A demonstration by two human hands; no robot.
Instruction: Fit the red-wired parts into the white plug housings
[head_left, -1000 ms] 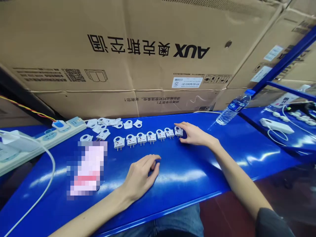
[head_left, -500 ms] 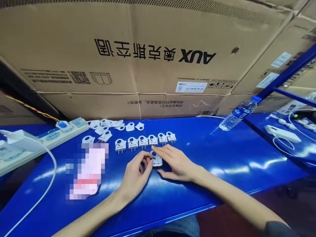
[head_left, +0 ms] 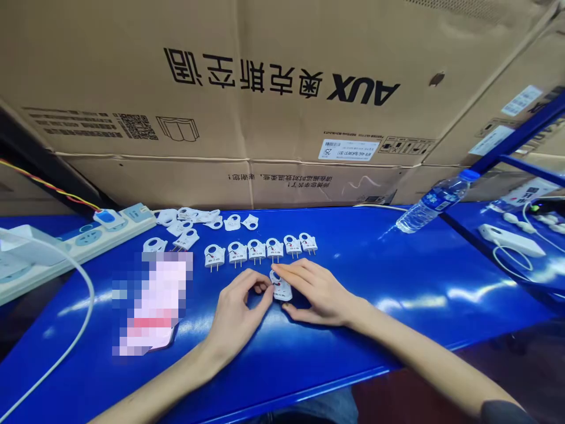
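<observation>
White plastic plug (head_left: 281,290), light and stiff, lies at six o'clock from the row of plugs (head_left: 256,251), held narrowly between left hand (head_left: 236,312) and right hand (head_left: 320,296); grip its body edges, clear of the pins.

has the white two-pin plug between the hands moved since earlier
Yes: the white two-pin plug left the right end of the white plug row, coming toward the person.
</observation>
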